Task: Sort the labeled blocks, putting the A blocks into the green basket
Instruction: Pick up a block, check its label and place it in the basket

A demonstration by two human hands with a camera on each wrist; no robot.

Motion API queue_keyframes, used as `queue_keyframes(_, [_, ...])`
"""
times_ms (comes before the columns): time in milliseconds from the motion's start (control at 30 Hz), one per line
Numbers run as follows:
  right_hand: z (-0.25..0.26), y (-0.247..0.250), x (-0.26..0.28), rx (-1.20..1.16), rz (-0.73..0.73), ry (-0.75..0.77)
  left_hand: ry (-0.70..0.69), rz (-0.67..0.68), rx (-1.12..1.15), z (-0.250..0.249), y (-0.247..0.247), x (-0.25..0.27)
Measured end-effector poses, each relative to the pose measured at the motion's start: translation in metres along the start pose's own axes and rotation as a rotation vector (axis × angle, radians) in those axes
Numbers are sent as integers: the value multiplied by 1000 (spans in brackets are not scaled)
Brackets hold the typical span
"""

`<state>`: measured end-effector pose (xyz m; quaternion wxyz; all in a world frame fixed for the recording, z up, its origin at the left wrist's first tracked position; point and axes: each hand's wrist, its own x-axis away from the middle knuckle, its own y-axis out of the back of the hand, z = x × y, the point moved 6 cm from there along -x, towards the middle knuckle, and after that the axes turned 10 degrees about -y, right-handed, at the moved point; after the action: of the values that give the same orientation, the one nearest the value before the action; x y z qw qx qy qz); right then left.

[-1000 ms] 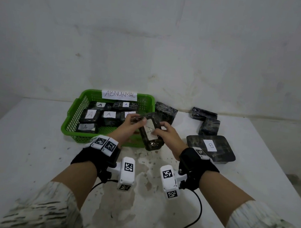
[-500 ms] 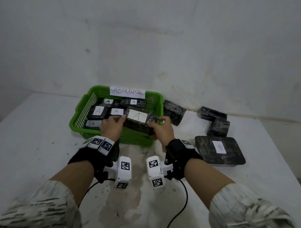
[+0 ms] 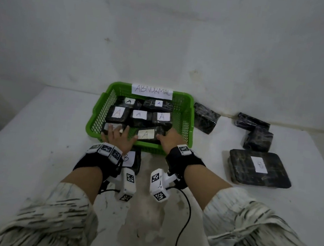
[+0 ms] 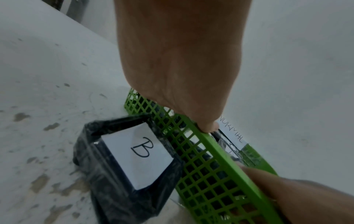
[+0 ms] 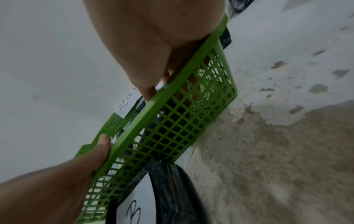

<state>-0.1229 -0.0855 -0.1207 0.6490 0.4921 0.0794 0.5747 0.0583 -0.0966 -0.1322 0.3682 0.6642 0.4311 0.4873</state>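
Observation:
The green basket point(image 3: 96, 115) labelled ABNORMAL holds several dark wrapped blocks with A labels. One more A block point(image 3: 145, 134) lies at its front, between my hands. My right hand point(image 3: 170, 139) grips that block's right end, with its fingers reaching down inside the basket wall point(image 5: 172, 97). My left hand point(image 3: 117, 134) hovers with fingers spread over the basket's front left, and its thumb point(image 4: 208, 127) is at the rim point(image 4: 220, 151). A B block point(image 3: 133, 159) lies on the table under my left wrist, against the basket's front wall.
A large flat dark block point(image 3: 259, 168) with a white label lies on the table to the right. Three smaller dark blocks point(image 3: 204, 118), point(image 3: 253, 121), point(image 3: 258, 139) sit behind it by the wall. The white table point(image 3: 31, 147) is stained in front.
Both hands carried the A block from in front of the basket over its rim and lowered it inside. My left hand has let go and spread its fingers.

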Motion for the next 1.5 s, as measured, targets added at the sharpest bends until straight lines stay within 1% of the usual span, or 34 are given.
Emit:
queue_keyframes(67, [3,-9,-3,217,-1,12,10,-9,-8,-1,0,1])
queue_keyframes(133, [3,-16,-7,336,30,26,12,0,-9,-3,0,4])
queue_keyframes(233, [4,-24,-12,318,206,58,14,47,-4,-4,1,4])
queue_keyframes(300, [6,-27,-13,330,286,71,16,67,-22,-5,2,4])
queue_keyframes(533, [7,-33,-16,385,417,68,11,48,-16,-5,2,3])
queue_keyframes(567, [7,-33,-18,379,398,79,11,45,-15,-5,2,3])
queue_keyframes(600, [6,-32,-20,370,344,95,9,41,-15,-5,2,2])
queue_keyframes(667, [4,-22,-19,332,138,173,8,24,-12,-5,2,2])
queue_keyframes(700, [3,-15,-16,278,23,239,8,17,-13,-6,2,2])
queue_keyframes(767, [2,-2,-5,83,-143,393,13,27,-20,-6,4,3])
queue_keyframes(833, [-3,10,4,-141,-215,489,35,34,-9,-8,4,5])
queue_keyframes(867, [-7,18,7,-220,-237,502,54,12,7,-10,5,6])
queue_keyframes(933, [-20,37,8,-285,-318,470,75,-86,13,-22,9,9])
queue_keyframes(1000, [-39,61,6,-236,-439,405,31,-180,-22,-44,14,9])
queue_keyframes(1067, [-64,82,0,-120,-521,324,-67,-194,-27,-76,14,4])
queue_keyframes(1167, [-108,110,-11,42,-560,142,-215,-196,78,-135,5,-6])
queue_keyframes(1233, [-136,127,-18,93,-568,23,-274,-158,153,-173,-8,-13])
queue_keyframes(1333, [-174,149,-33,134,-513,-139,-266,-133,174,-210,-27,-23])
queue_keyframes(1400, [-191,162,-44,181,-469,-198,-243,-173,149,-220,-33,-31])
queue_keyframes(1500, [-204,183,-62,223,-444,-218,-243,-279,77,-224,-30,-43])
